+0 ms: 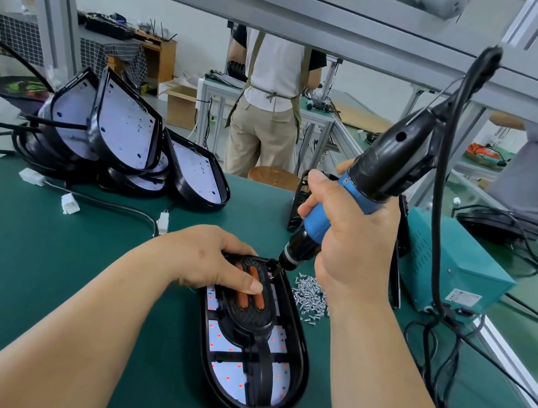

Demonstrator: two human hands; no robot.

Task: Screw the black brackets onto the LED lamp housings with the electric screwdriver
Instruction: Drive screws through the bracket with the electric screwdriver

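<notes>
Right hand (348,246) is gripping the screwdriver (346,208), tip seemingly at the bracket (249,299) corner; left hand (215,258) is pressing the bracket, fingers curled over it, inside the lamp housing (298,363) lying on the table (43,276).

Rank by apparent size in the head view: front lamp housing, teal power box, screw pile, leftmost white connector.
front lamp housing
teal power box
screw pile
leftmost white connector
Nearness flatters the housing.
</notes>
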